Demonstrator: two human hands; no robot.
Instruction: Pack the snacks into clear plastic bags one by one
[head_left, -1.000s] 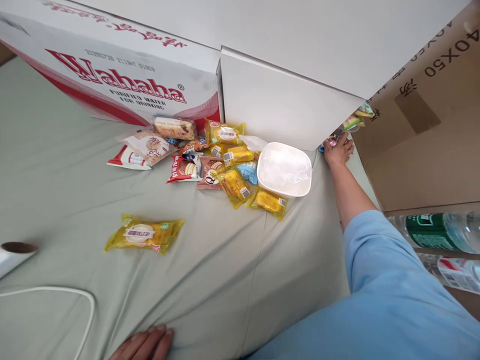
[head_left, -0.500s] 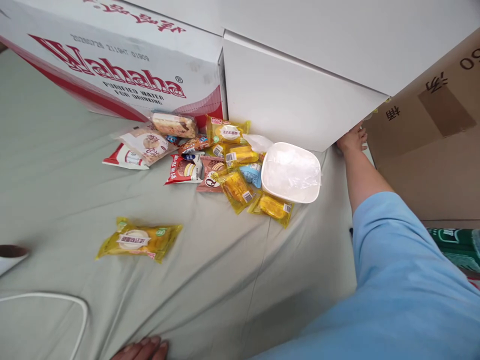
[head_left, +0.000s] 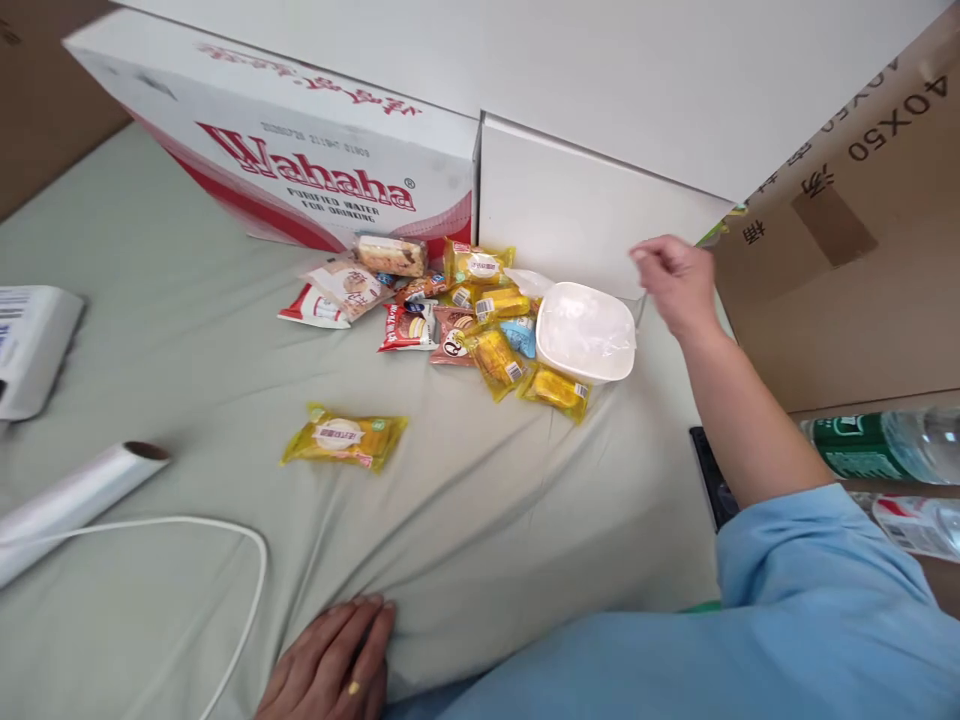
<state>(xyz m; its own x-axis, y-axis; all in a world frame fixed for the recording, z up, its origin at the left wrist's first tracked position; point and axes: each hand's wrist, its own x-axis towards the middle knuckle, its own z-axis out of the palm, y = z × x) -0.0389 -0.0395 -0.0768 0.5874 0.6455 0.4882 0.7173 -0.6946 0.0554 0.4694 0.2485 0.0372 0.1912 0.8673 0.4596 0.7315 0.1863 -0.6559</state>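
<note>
My left hand lies on the grey-green sheet at the bottom, fingers stretched out and holding nothing. In front of the white box, my right hand is raised with its fingers curled together; whatever they may pinch is hidden. Just left of that hand stands a white bowl with clear plastic inside. Several packaged snacks are heaped beside the bowl, among them a yellow bread packet, a red-and-white packet and a brown packet. One yellow bread packet lies apart, nearer my left hand.
A Wahaha water carton stands behind the snacks. On the left are a roll of plastic film, a white cable and a white device. A brown carton and a green-labelled bottle are at the right.
My right hand has come up and back from behind the white box's corner, its fingers now curled. More of my left hand shows. The view has shifted left, revealing the film roll.
</note>
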